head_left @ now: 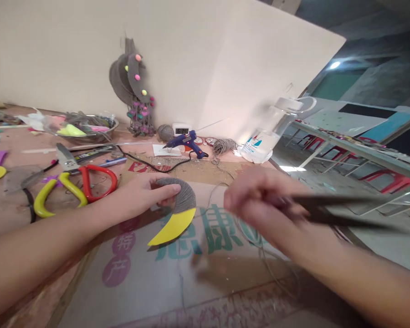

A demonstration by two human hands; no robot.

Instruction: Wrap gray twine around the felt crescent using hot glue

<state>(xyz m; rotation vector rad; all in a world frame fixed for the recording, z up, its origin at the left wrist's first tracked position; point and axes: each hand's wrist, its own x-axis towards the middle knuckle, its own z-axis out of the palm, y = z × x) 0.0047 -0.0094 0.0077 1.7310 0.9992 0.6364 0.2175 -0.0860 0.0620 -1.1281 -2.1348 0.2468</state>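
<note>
My left hand (159,191) pinches the upper end of a yellow crescent cutout (173,228), with the thumb on top. Grey yarn (185,196) is wound closely around its upper part, while the lower tip is bare yellow. To the right, my right hand (259,196) is closed and blurred by motion. A pair of dark scissors (331,209) sticks out of it, blades spread apart and pointing right; the handles are hidden in the hand. Loose yarn runs over the printed cardboard (130,291) beneath both hands.
Red-and-yellow-handled shears (75,177) lie at left, near a metal bowl (114,125) of scraps. Behind stand a blue glue gun (186,141), a yarn ball (165,132), a yarn skein (224,146), a clear bottle (266,136) and a grey crescent decoration with pompoms (135,77).
</note>
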